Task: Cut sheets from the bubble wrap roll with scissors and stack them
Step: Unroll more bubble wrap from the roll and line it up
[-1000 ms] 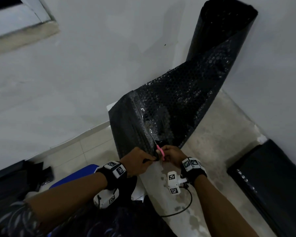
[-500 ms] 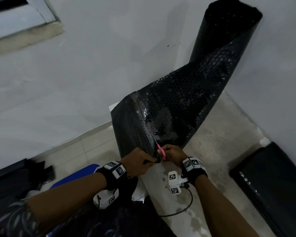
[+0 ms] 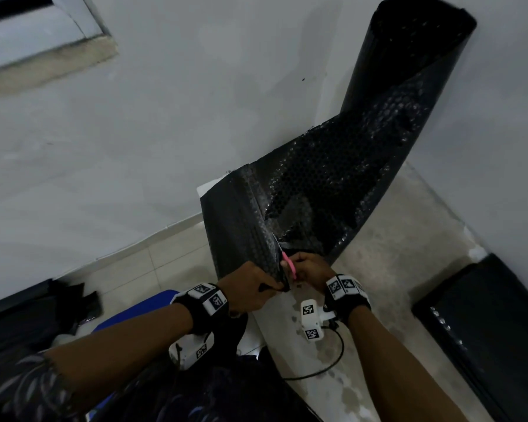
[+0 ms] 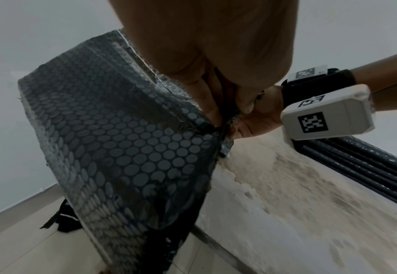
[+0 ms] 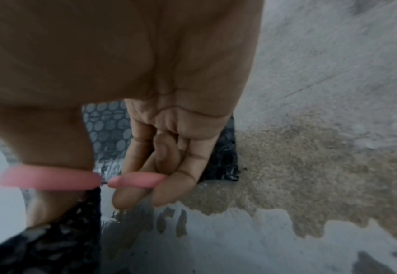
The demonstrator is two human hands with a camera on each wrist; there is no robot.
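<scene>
Right hand (image 3: 310, 269) grips pink scissors (image 3: 288, 264); left hand (image 3: 250, 289) pinches black bubble wrap (image 3: 241, 223) at 9 o'clock. Slack film may snag blades, tear ragged.

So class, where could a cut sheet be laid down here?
Bare floor lies between the bubble wrap roll and the black stack at right; tiles lie left. Crowded around the left hand, right hand and scissors.

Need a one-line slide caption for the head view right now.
Right hand works pink-handled scissors into black bubble wrap while left hand grips the cut edge.
</scene>
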